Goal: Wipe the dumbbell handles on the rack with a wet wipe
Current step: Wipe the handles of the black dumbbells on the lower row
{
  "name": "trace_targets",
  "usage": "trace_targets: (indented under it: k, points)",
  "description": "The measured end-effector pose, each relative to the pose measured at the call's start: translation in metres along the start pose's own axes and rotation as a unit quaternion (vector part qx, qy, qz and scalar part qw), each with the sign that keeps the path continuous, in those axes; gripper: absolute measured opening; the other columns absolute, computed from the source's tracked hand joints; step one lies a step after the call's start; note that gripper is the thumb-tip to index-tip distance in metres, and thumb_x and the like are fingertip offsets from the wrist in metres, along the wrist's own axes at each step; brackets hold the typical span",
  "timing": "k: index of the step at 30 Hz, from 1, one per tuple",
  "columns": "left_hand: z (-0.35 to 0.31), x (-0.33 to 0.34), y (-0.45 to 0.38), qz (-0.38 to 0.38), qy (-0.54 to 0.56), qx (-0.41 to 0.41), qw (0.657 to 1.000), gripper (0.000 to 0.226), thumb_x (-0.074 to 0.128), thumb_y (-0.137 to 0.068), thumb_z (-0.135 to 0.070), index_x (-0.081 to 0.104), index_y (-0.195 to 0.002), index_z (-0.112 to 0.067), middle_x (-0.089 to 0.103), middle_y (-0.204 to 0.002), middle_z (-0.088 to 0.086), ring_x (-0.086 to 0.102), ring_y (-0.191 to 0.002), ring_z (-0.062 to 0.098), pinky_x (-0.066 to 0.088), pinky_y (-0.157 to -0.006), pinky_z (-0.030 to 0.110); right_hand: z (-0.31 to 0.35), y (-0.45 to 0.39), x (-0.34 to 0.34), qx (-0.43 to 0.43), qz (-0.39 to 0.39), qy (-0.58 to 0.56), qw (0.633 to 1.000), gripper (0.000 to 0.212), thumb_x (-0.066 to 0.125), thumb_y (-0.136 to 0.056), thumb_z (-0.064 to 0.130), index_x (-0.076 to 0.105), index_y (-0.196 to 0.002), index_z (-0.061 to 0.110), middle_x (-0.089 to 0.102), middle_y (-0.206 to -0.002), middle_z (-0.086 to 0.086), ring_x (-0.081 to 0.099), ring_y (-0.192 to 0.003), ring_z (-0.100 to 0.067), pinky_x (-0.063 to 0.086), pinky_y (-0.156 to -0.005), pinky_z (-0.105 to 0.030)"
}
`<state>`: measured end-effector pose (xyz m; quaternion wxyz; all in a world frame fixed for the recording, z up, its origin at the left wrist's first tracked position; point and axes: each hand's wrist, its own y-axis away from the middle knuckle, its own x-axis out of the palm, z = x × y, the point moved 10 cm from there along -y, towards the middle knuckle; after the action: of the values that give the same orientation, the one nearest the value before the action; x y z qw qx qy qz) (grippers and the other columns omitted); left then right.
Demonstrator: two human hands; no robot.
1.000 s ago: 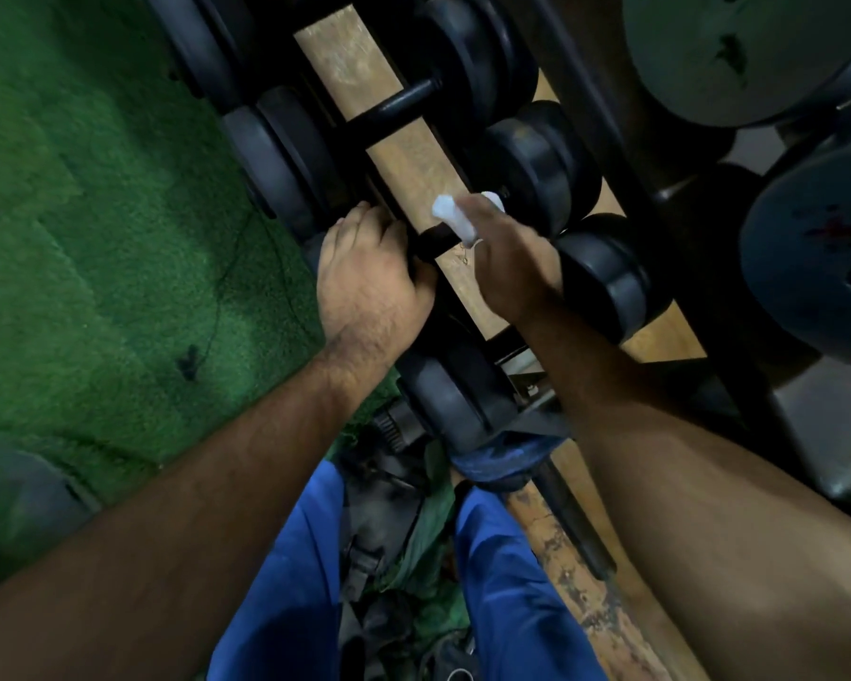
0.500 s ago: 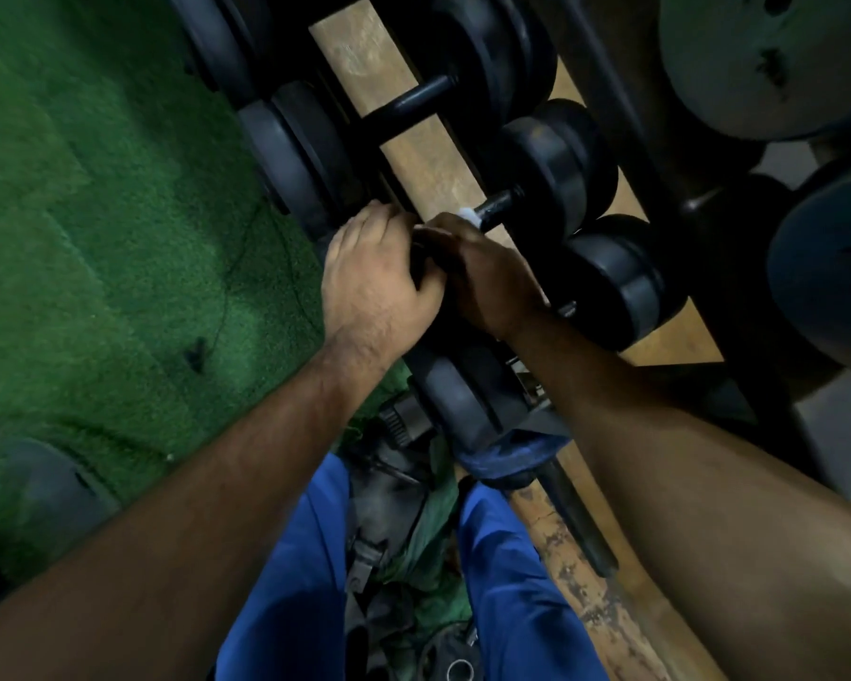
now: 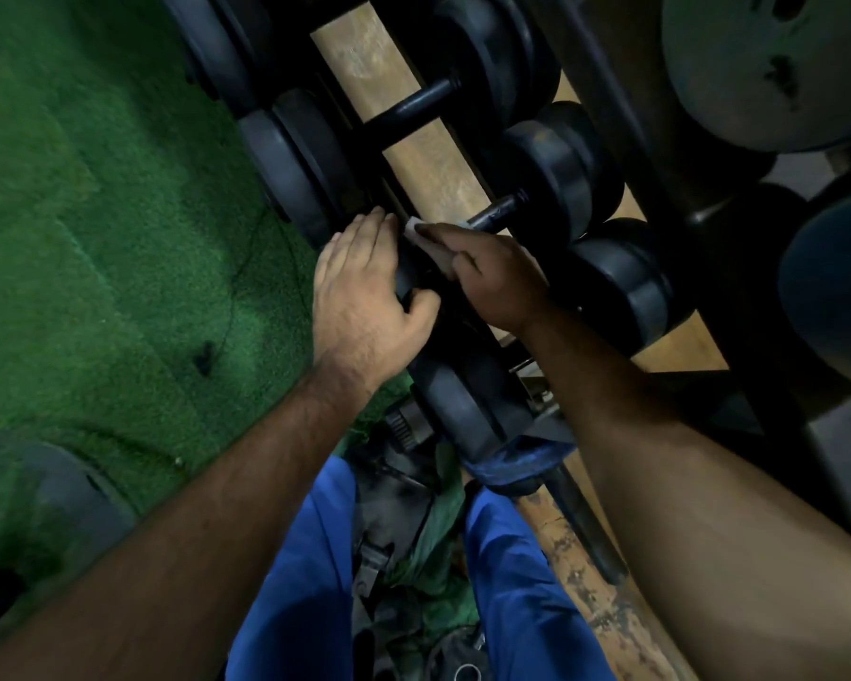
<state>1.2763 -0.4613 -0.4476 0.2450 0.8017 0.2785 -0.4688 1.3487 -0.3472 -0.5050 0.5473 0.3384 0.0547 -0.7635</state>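
Observation:
Black dumbbells lie in a row across the wooden rack [image 3: 443, 184]. My right hand [image 3: 492, 275] is closed around a white wet wipe [image 3: 426, 240] and presses it on the near part of one dumbbell's handle [image 3: 499, 213], whose far part shows bare beyond my fingers. My left hand [image 3: 364, 297] grips that dumbbell's left weight head [image 3: 406, 282] from above, thumb curled under it. The handle under my right hand is hidden.
Another dumbbell handle [image 3: 413, 110] crosses the rack further up. Large weight plates [image 3: 767, 66] hang at the upper right. Green turf [image 3: 94, 213] covers the floor on the left. A dumbbell head [image 3: 458, 410] and a blue plate [image 3: 512, 464] sit above my blue trouser legs.
My right hand with the wipe slid along the handle toward my left hand, then a little back; the wipe, raised and plainly visible a second ago, is now mostly tucked under my fingers.

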Motion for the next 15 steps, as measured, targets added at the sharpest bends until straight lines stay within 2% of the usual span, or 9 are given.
trace_targets:
  k: [2,4,6,7,9,11,13,15]
  points:
    - [0.000,0.001,0.000,-0.003,-0.005,-0.003,1.000,0.079,0.050,-0.074,-0.042,0.047,-0.143,-0.003,0.045,-0.151,0.013,0.038,-0.142,0.028,0.027,-0.118,0.047,0.007,0.004,0.006,-0.017,0.009,0.017,1.000,0.044,0.046,-0.099,0.028,0.051,-0.142,0.037,0.053,-0.144,0.015,0.055,-0.127,-0.012,0.048,-0.101,-0.033]
    - [0.000,0.002,0.000,-0.002,-0.004,-0.005,1.000,0.078,0.050,-0.074,-0.042,0.047,-0.142,-0.003,0.046,-0.151,0.013,0.039,-0.141,0.028,0.028,-0.117,0.047,0.008,0.007,0.014,-0.042,0.042,0.073,0.996,0.048,0.050,-0.100,0.033,0.042,-0.147,0.044,0.042,-0.151,0.020,0.054,-0.127,-0.010,0.043,-0.099,-0.017]
    - [0.000,0.001,0.000,-0.002,-0.006,-0.010,1.000,0.078,0.049,-0.074,-0.042,0.047,-0.142,-0.003,0.045,-0.150,0.013,0.038,-0.141,0.028,0.028,-0.117,0.047,0.009,0.010,0.015,-0.065,0.055,0.101,0.991,0.053,0.055,-0.099,0.027,0.040,-0.149,0.040,0.039,-0.154,0.016,0.053,-0.124,-0.008,0.029,-0.092,0.002]
    - [-0.002,0.000,0.000,-0.001,-0.013,-0.011,1.000,0.078,0.049,-0.074,-0.042,0.047,-0.142,-0.003,0.045,-0.150,0.013,0.038,-0.141,0.029,0.027,-0.118,0.047,0.008,0.012,0.013,-0.068,0.043,0.090,0.993,0.052,0.057,-0.098,0.024,0.044,-0.148,0.036,0.042,-0.154,0.011,0.052,-0.124,-0.006,0.025,-0.092,0.005]
    - [-0.008,-0.001,0.001,0.002,-0.040,-0.009,0.999,0.078,0.050,-0.074,-0.041,0.048,-0.141,-0.002,0.045,-0.150,0.015,0.038,-0.141,0.030,0.025,-0.120,0.046,-0.002,0.010,-0.005,-0.033,-0.028,0.078,0.996,0.042,0.053,-0.098,0.027,0.056,-0.139,0.035,0.051,-0.148,0.007,0.053,-0.124,-0.005,0.036,-0.100,-0.006]
    - [-0.013,-0.003,0.000,0.005,-0.066,-0.003,0.998,0.075,0.051,-0.074,-0.040,0.050,-0.139,-0.002,0.046,-0.148,0.016,0.038,-0.141,0.031,0.022,-0.121,0.045,-0.014,0.011,-0.023,0.044,-0.090,0.157,0.983,0.040,0.043,-0.095,0.042,0.056,-0.132,0.049,0.050,-0.145,0.019,0.057,-0.123,-0.007,0.046,-0.100,-0.023]
    - [-0.017,-0.004,-0.003,0.010,-0.069,0.007,0.998,0.070,0.051,-0.074,-0.038,0.054,-0.135,-0.004,0.049,-0.146,0.016,0.038,-0.141,0.031,0.021,-0.121,0.045,-0.005,0.014,-0.028,0.043,-0.113,0.178,0.977,0.039,0.042,-0.095,0.045,0.056,-0.132,0.050,0.049,-0.146,0.021,0.056,-0.125,-0.008,0.044,-0.098,-0.023]
    - [-0.018,-0.003,-0.007,0.015,-0.066,0.011,0.998,0.066,0.045,-0.075,-0.040,0.059,-0.131,-0.007,0.051,-0.144,0.013,0.038,-0.140,0.031,0.022,-0.121,0.045,0.015,0.016,-0.015,-0.036,-0.085,0.173,0.981,0.039,0.051,-0.097,0.036,0.058,-0.135,0.040,0.055,-0.142,0.013,0.059,-0.118,-0.010,0.040,-0.094,-0.015]
